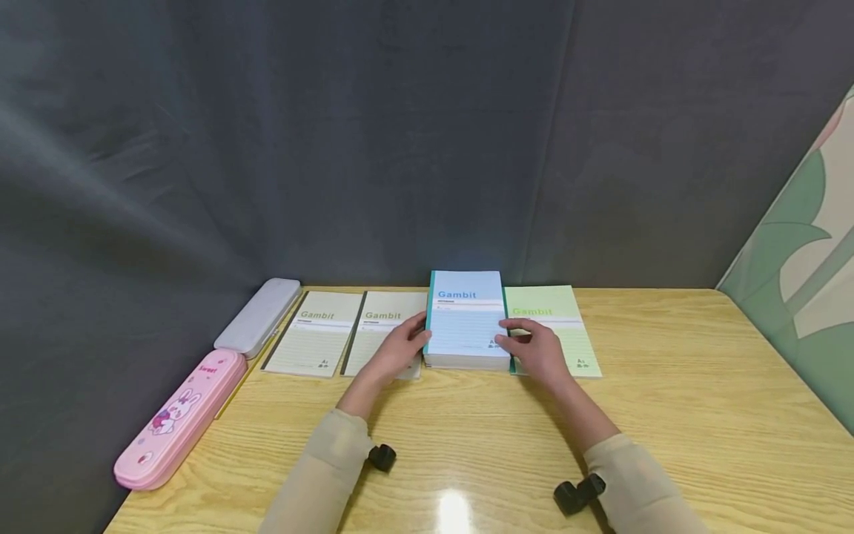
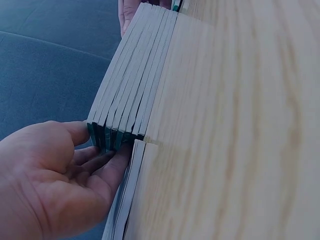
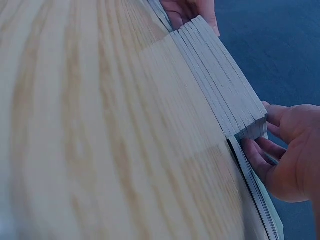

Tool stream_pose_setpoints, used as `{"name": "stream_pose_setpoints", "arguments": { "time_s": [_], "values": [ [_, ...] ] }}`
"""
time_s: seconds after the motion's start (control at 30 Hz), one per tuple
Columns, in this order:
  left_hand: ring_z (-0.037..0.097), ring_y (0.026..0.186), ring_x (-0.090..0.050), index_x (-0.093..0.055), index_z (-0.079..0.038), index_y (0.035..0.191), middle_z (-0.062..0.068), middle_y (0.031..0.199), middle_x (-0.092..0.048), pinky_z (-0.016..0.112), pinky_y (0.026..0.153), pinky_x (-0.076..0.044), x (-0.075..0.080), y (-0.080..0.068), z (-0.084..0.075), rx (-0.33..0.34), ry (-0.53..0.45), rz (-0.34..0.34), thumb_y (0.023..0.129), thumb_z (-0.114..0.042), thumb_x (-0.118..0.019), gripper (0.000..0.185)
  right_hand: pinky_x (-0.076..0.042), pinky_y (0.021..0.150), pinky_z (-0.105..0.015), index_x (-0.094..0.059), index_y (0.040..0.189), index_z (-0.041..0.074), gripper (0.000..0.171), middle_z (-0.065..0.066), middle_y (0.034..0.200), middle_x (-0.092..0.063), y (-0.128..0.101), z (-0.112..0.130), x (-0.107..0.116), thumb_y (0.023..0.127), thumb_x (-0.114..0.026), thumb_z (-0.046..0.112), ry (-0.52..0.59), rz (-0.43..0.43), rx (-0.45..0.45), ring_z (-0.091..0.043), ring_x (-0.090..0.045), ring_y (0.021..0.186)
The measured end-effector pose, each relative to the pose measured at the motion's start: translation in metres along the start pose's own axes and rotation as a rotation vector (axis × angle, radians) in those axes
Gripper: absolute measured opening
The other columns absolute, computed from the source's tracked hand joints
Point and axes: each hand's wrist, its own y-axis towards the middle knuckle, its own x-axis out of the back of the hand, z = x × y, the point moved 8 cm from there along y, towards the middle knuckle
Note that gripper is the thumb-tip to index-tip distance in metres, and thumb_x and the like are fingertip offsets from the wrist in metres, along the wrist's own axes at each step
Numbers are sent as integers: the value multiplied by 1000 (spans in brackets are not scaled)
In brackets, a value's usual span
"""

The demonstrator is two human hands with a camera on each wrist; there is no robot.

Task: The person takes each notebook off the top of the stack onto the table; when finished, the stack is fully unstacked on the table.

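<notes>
a light blue notebook with teal spine, a pale green notebook, a pink bunny-print pencil case, a yellow wood-grain table.

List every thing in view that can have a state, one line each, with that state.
Stack of blue-covered Gambit notebooks: closed, squared up, held at both sides.
Two beige notebooks: closed, flat.
Green notebook: closed, flat, partly under the stack.
Pink rabbit pencil case: shut.
Grey pencil case: shut.
Left hand: grip on stack.
Right hand: grip on stack.
</notes>
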Motion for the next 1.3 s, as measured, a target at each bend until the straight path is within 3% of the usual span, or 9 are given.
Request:
{"name": "stream_pose_setpoints", "arguments": {
  "time_s": [0.47,0.73,0.9,1.1,1.3],
  "values": [
    [34,145,-35,-27,-6,160,19,158,-37,46,116,-35,-2,-3,-2,-11,17,19,109,-20,-48,57,-53,95,-40,-65,134,2,38,-21,134,-62,0,-3,7,100,-67,19,18,21,-52,-35,-62,116],
    [32,145,-36,-24,-8,161,19,159,-34,45,113,-39,-8,-1,1,7,28,54,110,-23,-47,58,-49,75,-18,-65,133,0,35,-19,122,-64,-3,-12,18,100,-66,14,73,39,-119,-25,-57,106],
    [31,145,-36,-25,-8,161,18,159,-35,44,114,-37,-8,1,2,12,43,43,110,-23,-48,58,-48,69,-17,-64,135,0,36,-18,122,-63,-7,-17,25,102,-64,14,114,18,-145,-16,-55,94],
    [31,146,-34,-27,-8,161,17,159,-36,42,117,-33,-5,1,0,6,51,26,109,-23,-48,58,-48,66,-17,-61,139,3,39,-17,129,-60,-15,-28,40,104,-61,18,125,-19,-202,-10,-53,93],
    [32,145,-35,-28,-7,160,19,158,-36,43,116,-34,-3,-1,-1,-4,43,27,109,-22,-48,57,-50,63,-18,-58,143,3,42,-8,120,-63,-24,-45,63,104,-61,20,196,-63,-243,-1,-55,84]
  ]
}}
